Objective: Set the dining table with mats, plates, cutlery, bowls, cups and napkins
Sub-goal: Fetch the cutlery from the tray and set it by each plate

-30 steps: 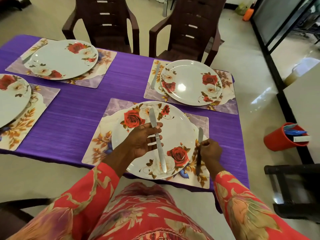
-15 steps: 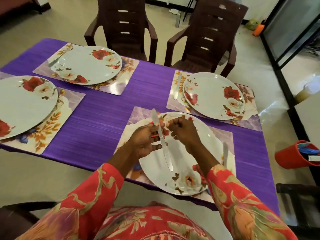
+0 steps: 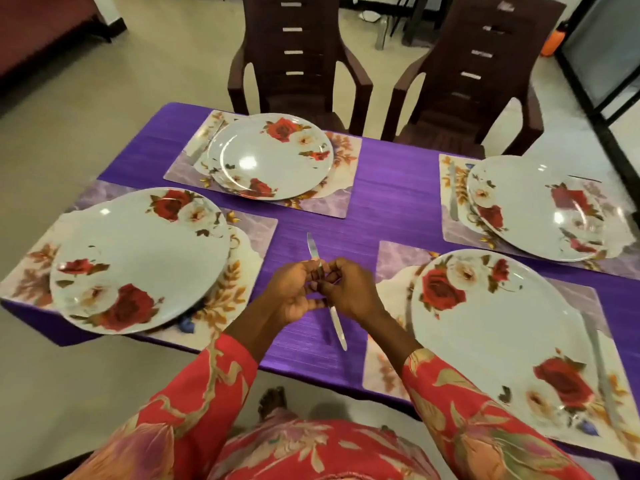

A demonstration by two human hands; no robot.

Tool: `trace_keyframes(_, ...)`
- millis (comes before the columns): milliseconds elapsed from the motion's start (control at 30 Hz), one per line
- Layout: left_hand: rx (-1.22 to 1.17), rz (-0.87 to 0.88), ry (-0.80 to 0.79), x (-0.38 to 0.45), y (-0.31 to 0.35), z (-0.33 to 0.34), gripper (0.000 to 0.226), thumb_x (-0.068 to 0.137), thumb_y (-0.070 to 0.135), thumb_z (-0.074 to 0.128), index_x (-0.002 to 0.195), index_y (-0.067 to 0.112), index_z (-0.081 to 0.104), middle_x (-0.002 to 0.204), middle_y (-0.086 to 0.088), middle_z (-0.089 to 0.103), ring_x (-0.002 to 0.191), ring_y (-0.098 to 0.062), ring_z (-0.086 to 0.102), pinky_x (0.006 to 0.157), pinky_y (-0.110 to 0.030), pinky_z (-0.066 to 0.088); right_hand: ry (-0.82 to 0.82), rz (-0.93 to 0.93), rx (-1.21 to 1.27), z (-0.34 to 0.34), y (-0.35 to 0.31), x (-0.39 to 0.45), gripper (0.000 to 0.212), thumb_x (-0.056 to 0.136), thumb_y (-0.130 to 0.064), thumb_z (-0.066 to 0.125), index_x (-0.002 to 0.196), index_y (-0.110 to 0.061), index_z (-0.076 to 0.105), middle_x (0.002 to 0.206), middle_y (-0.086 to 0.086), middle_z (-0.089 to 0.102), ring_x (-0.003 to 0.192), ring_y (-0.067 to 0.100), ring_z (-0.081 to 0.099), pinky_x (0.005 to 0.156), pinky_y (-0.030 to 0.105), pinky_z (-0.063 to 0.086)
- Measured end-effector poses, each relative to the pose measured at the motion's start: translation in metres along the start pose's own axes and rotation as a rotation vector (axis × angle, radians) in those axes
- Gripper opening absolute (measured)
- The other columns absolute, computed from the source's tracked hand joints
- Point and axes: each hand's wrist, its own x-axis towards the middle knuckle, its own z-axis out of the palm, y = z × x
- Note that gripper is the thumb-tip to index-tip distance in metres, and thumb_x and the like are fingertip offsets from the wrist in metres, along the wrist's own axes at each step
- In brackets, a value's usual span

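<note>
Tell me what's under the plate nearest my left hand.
A floral mat lies under the plate, showing around its edges. The middle of the mat is covered.

Both hands now sit over the bare purple cloth (image 3: pixel 391 188) between the near-left and near-right mats, no longer over the near-right plate (image 3: pixel 491 327). The right hand (image 3: pixel 349 292) has left the knife (image 3: pixel 599 372) on the mat right of that plate and joins the left hand (image 3: pixel 294 292) on the held knife (image 3: pixel 325 289). The view has swung left.
</note>
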Motion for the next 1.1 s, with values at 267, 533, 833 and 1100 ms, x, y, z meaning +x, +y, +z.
trace_keyframes(267,0.048,0.024,0.062,-0.002,0.040,-0.088,0.024,0.098,0.017,0.043,0.087,0.012,0.063,0.083,-0.003,0.060,0.075,-0.016,0.056,0.060,-0.032,0.052,-0.006,0.096,0.091,0.079,-0.060,0.026,0.014,0.085,-0.003,0.056,0.095,-0.007,0.065,0.090,0.011,0.071,0.079,0.021,0.066,0.070,0.027,0.053)
trace_keyframes(533,-0.049,0.032,0.160,0.002,0.067,-0.152,0.026,0.098,0.023,0.045,0.115,0.010,0.059,0.108,-0.004,0.056,0.100,-0.023,0.053,0.086,-0.033,0.043,0.008,0.448,0.379,0.135,-0.071,0.059,0.020,0.080,-0.001,0.064,0.066,-0.015,0.060,0.078,0.013,0.068,0.063,0.023,0.064,0.064,0.043,0.059)
trace_keyframes(833,-0.073,0.040,0.192,0.001,0.075,-0.192,0.032,0.098,0.024,0.047,0.123,0.007,0.056,0.120,-0.009,0.056,0.108,-0.029,0.053,0.092,-0.037,0.041,0.113,0.563,0.256,0.168,-0.083,0.072,0.034,0.076,-0.001,0.068,0.053,-0.019,0.051,0.069,0.008,0.063,0.074,0.032,0.068,0.069,0.046,0.058)
trace_keyframes(1100,-0.069,0.051,0.182,0.000,0.076,-0.192,0.022,0.096,0.023,0.051,0.112,0.010,0.060,0.117,-0.009,0.058,0.106,-0.029,0.055,0.088,-0.037,0.043,0.133,0.500,-0.013,0.175,-0.091,0.069,0.020,0.091,-0.007,0.053,0.110,-0.004,0.059,0.112,0.014,0.062,0.105,0.031,0.058,0.073,0.030,0.045)
